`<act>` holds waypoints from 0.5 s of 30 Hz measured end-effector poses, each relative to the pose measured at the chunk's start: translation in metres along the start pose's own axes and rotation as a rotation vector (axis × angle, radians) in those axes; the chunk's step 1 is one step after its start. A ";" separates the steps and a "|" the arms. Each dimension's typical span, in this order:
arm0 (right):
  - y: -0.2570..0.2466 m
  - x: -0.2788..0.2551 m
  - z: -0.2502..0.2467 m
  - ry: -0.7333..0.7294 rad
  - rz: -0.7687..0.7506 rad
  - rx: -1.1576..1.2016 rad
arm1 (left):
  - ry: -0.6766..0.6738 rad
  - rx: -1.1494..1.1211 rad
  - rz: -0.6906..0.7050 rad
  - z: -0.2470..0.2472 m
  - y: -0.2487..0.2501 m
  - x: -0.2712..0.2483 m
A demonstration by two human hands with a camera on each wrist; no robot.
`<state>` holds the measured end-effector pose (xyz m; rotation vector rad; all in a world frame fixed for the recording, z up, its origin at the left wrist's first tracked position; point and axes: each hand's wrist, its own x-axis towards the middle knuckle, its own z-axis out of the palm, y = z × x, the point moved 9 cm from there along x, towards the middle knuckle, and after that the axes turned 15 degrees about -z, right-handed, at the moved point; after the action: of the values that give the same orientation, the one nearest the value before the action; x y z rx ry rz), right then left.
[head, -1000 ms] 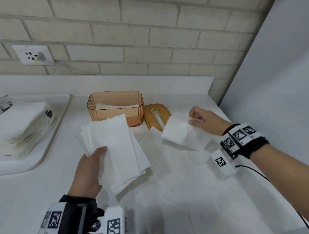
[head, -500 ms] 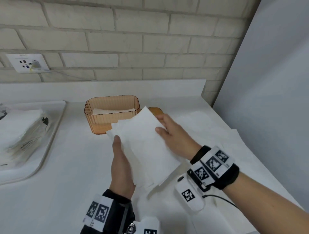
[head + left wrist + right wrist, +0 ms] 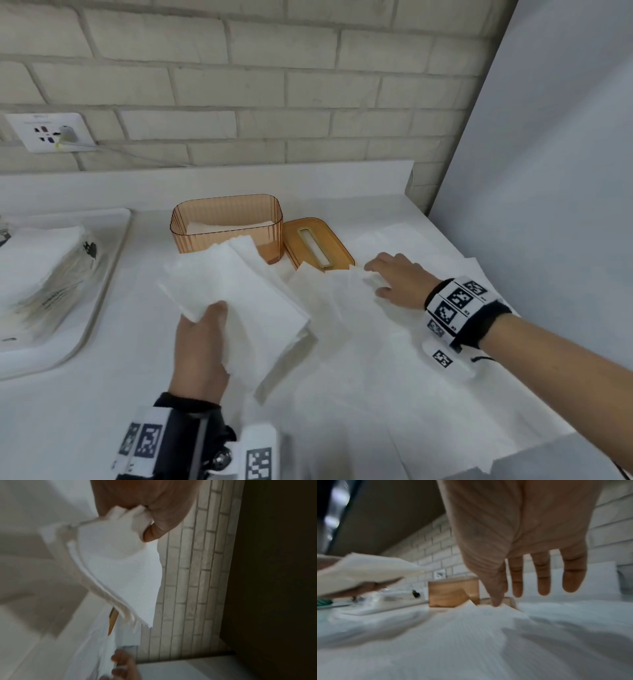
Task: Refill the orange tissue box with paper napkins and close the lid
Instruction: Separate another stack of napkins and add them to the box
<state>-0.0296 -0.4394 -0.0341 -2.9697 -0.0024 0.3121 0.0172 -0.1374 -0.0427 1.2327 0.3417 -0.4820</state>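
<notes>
The orange tissue box [image 3: 226, 222] stands open at the back of the counter with a few napkins in its bottom. Its lid [image 3: 318, 243] lies flat just to the right of it. My left hand [image 3: 202, 339] grips a stack of white napkins [image 3: 239, 301] in front of the box; the left wrist view shows the thumb [image 3: 154, 534] pressed on the stack [image 3: 120, 561]. My right hand [image 3: 394, 281] reaches over a loose napkin [image 3: 329, 298] near the lid. In the right wrist view its fingers [image 3: 542, 574] hang straight, and the thumb tip touches the napkin's edge [image 3: 488, 615].
A white tray [image 3: 113, 274] at the left holds an opened pack of napkins [image 3: 44, 274]. Several loose napkins [image 3: 445, 377] cover the right half of the counter. A brick wall with a socket [image 3: 51, 132] lies behind, and a grey panel [image 3: 548, 171] closes the right side.
My right hand has let go of the stack and moved right, down to the loose napkin by the lid. The left hand keeps the stack and has drawn back to the left.
</notes>
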 end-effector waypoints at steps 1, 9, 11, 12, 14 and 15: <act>0.008 0.002 0.010 -0.081 0.002 -0.021 | 0.007 -0.015 0.004 -0.006 0.004 0.000; 0.012 0.019 0.022 -0.140 -0.018 -0.011 | 0.012 -0.019 -0.031 -0.026 0.007 -0.007; 0.013 0.020 0.007 -0.056 -0.042 0.069 | 0.014 -0.023 -0.037 -0.028 0.005 -0.008; 0.014 0.019 -0.005 0.007 -0.063 0.131 | 0.015 -0.025 -0.038 -0.029 0.005 -0.009; 0.017 0.016 -0.036 0.156 -0.102 0.239 | 0.017 -0.029 -0.036 -0.032 0.005 -0.009; 0.016 0.013 -0.053 0.218 -0.113 0.290 | 0.021 -0.030 -0.034 -0.034 0.005 -0.010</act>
<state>-0.0063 -0.4627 0.0123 -2.6860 -0.0916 -0.0263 0.0120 -0.1020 -0.0442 1.2047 0.3869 -0.4919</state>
